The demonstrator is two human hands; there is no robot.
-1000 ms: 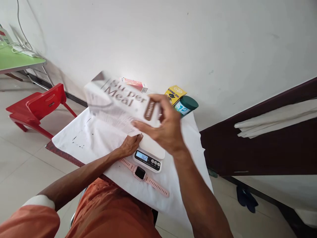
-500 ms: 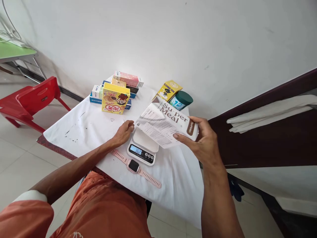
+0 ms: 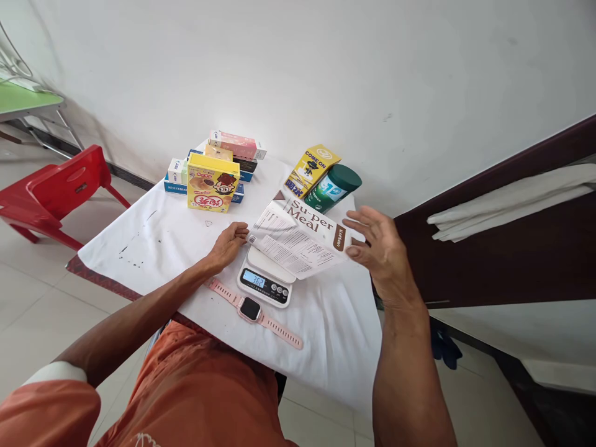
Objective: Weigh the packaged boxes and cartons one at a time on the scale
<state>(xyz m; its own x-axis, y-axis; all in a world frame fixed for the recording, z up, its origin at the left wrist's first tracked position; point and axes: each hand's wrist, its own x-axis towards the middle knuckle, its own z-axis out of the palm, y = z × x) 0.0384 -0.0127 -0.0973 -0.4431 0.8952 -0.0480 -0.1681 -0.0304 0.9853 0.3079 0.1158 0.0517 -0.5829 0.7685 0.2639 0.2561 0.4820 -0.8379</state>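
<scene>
A white "Su-per Meal" box (image 3: 300,239) lies over the upper part of a small white kitchen scale (image 3: 265,279), whose lit display seems to read 362. At the box's right end, my right hand (image 3: 379,251) is open, fingers apart and holding nothing. My left hand (image 3: 228,246) rests by the box's left corner and the scale's left side, fingers loosely stretched out; whether they touch the box I cannot tell. In front of the scale lies a pink smartwatch (image 3: 251,309) with its strap spread flat.
Behind the box stand a yellow "COME ON" carton (image 3: 313,171) and a dark green canister (image 3: 333,189). Several small cartons, including a yellow cartoon box (image 3: 212,183), are stacked at the back left of the cloth-covered table (image 3: 153,248). A red chair (image 3: 67,189) stands left.
My right hand has let go of the box and opened, fingers lifting off its right end. The box sits slightly lower and further left. My left hand has barely moved.
</scene>
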